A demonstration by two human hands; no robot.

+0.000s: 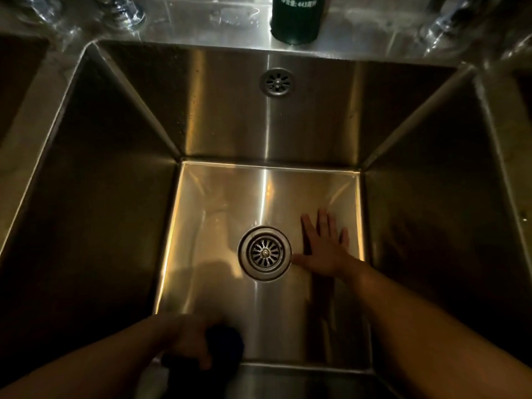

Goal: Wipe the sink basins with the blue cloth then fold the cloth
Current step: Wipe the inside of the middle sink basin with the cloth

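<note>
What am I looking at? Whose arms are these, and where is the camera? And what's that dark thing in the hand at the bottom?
There is no machine here: these are a person's two arms. The camera sits on the person's head and looks down, so you see what they see. Below is a shiny metal sink basin with a round drain in its floor and a small overflow hole high on the back wall. The right hand lies flat on the floor beside the drain, its fingers straight and spread. The left hand grips a bunched dark blue cloth for wiping. A dark green bottle stands on the ledge behind the sink.
</note>
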